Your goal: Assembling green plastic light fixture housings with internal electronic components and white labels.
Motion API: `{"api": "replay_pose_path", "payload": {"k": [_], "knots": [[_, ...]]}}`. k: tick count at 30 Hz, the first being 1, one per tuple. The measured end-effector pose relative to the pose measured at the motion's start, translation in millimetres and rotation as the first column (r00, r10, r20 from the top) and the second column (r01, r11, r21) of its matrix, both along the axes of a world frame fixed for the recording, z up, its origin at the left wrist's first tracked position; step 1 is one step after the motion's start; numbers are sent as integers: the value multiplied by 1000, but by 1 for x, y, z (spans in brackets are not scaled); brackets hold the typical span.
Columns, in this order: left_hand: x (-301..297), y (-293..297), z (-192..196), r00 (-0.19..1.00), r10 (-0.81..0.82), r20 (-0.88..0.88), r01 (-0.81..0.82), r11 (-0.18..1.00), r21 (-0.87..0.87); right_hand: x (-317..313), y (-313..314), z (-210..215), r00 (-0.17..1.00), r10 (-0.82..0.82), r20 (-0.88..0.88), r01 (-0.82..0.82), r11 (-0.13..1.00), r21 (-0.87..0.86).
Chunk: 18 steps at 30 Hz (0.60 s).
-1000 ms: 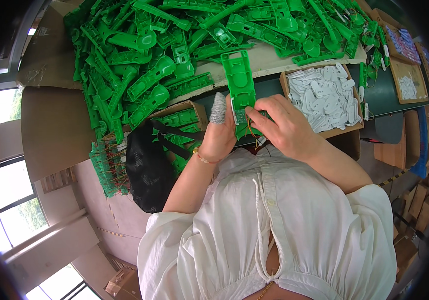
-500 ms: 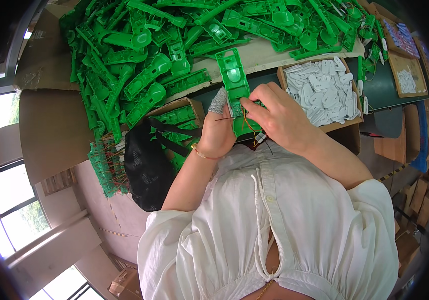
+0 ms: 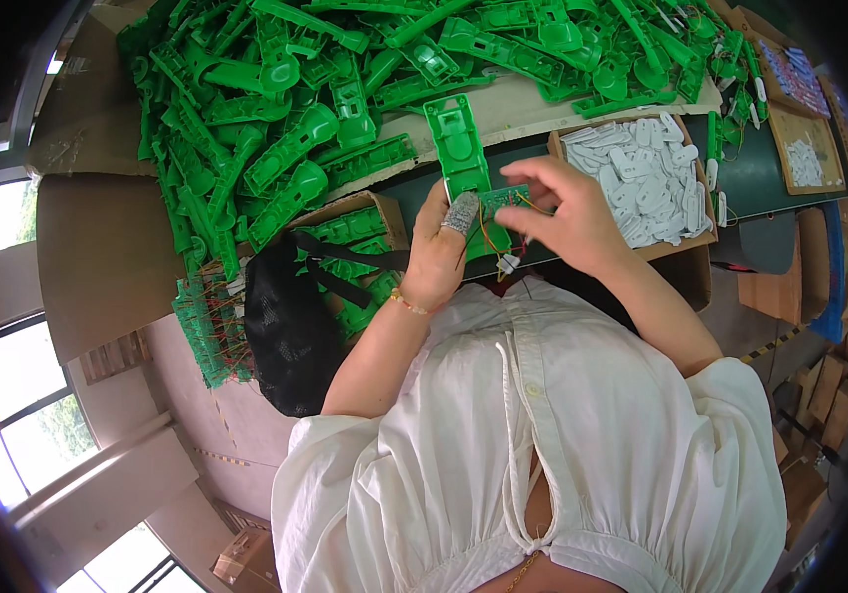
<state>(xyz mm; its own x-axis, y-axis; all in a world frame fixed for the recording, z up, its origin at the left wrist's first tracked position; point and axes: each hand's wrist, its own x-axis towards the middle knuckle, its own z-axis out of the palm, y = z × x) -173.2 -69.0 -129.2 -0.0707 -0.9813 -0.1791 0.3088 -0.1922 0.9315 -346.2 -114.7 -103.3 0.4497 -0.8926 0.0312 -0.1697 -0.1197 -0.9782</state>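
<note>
My left hand (image 3: 436, 255) grips a long green plastic housing (image 3: 455, 138), held upright with its open, ribbed inner side showing. A grey wrap (image 3: 460, 214) covers the left thumb, which lies across the housing's lower half. Beside that thumb, my right hand (image 3: 572, 212) holds a small green circuit board (image 3: 509, 200) between thumb and fingers, turned crosswise over the housing. Thin orange, yellow and dark wires run from the board. A white connector (image 3: 508, 264) hangs on them below. The housing's lower end is partly hidden behind hand and wires.
A big heap of green housings (image 3: 276, 109) fills the far side. At right stands a cardboard box (image 3: 710, 235) of white oval plastic pieces (image 3: 631, 178). A black bag (image 3: 290, 326) hangs at left, near bundled wired circuit boards (image 3: 208, 331) and a smaller carton (image 3: 396, 219) of green parts.
The circuit board has swung crosswise, with my right hand shifting slightly right. My left thumb has moved from the housing's side onto its face.
</note>
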Motion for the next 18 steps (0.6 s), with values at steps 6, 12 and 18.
{"api": "replay_pose_path", "payload": {"k": [6, 12, 18], "knots": [[-5, -2, -1, 969, 111, 222, -77, 985, -154, 9, 1, -6, 977, -100, -188, 61, 978, -198], [-5, -4, -11, 799, 268, 538, -151, 956, -251, 17, 9, -6, 941, -133, -310, 1, 919, -393], [8, -10, -5, 990, 78, 113, -74, 996, -39, 1, -23, -37, 789, -214, -575, -70, 899, -431]]}}
